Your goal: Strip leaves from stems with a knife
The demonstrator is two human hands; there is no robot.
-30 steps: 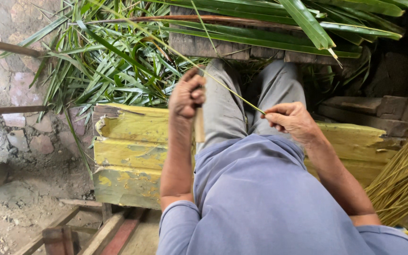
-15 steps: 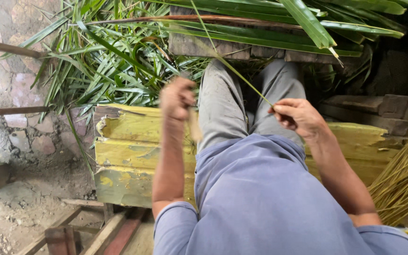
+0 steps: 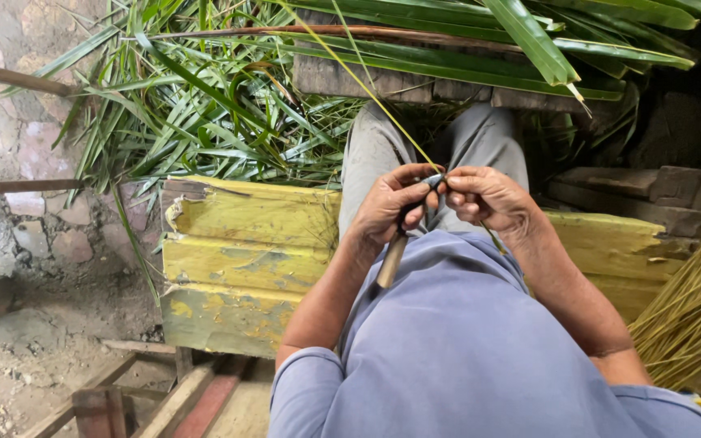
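My left hand (image 3: 389,204) grips a small knife (image 3: 397,242) with a pale wooden handle, its dark blade pointing up toward the fingertips. My right hand (image 3: 487,197) pinches a thin yellow-green leaf rib (image 3: 367,89) right at the blade. The rib runs up and left from my fingers over my knees. Both hands meet above my lap, over grey trousers (image 3: 375,146).
I sit on a worn yellow wooden bench (image 3: 245,251). A heap of green palm leaves (image 3: 204,105) lies ahead and to the left. A bundle of stripped yellow ribs (image 3: 699,308) stands at the right. Stone wall and dirt floor lie at left.
My left hand has come down and right from out at the left to meet my right hand. The knife now touches the rib at my fingertips.
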